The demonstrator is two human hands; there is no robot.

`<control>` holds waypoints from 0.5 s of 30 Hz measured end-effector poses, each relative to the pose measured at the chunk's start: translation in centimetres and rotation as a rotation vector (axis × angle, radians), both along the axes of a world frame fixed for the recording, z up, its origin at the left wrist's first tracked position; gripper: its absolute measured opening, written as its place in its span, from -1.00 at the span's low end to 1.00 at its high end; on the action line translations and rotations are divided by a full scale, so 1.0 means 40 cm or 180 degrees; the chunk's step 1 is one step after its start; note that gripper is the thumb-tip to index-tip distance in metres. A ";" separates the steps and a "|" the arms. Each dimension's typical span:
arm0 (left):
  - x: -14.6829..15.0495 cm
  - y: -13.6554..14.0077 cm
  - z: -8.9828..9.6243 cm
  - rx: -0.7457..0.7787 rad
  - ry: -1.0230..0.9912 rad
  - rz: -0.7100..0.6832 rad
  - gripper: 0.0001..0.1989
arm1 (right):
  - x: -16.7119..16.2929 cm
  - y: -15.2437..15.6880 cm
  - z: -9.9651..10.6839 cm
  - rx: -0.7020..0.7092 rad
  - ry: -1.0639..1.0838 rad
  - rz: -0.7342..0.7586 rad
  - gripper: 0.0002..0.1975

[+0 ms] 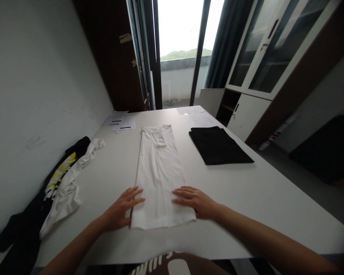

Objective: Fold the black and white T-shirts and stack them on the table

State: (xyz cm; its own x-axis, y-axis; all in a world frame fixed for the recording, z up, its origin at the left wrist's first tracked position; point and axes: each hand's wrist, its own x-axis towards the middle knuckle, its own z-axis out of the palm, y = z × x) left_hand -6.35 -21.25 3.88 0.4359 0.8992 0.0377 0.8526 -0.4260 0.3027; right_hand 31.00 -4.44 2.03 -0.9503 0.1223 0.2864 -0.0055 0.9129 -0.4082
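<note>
A long white garment (160,172), which looks like folded trousers, lies flat on the white table (103,172) with its waist end away from me. A small pale flap or tag (159,139) shows near that end. My left hand (123,208) rests at the near left edge of the garment, fingers spread and fingertips on the cloth. On the near right edge lies my right hand (195,200), its fingers stretched out flat over the fabric. Neither hand grips anything.
A folded black cloth item (219,145) lies to the right. Along the left wall is a heap of clothes: a black piece with yellow print (60,173) and a white piece (65,198). Papers (122,120) sit at the far left. A white cabinet (249,114) stands behind the right edge.
</note>
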 end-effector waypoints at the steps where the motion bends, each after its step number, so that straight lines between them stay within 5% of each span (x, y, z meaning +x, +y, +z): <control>1: 0.004 0.007 -0.004 0.0052 0.0048 -0.0013 -0.35 | -0.005 0.000 -0.005 -0.0114 0.0080 -0.0025 -0.49; 5: 0.024 0.040 -0.020 0.0296 0.0175 -0.0166 -0.53 | -0.024 0.008 -0.014 -0.0770 0.0432 -0.0247 -0.57; 9: 0.037 0.045 -0.006 0.0153 0.0038 -0.0296 -0.59 | -0.010 -0.011 0.011 -0.0966 0.0251 -0.0213 -0.58; 15: 0.091 -0.023 0.112 -0.0757 -0.0580 -0.0314 -0.59 | 0.047 -0.098 0.093 -0.1514 0.0034 -0.0152 -0.61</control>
State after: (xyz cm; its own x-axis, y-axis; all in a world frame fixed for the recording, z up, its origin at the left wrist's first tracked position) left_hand -2.73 -22.17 8.35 0.5268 0.8459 -0.0830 0.7333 -0.4029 0.5476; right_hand 32.89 -8.36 5.75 -0.9377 0.2858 0.1976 0.0256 0.6240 -0.7810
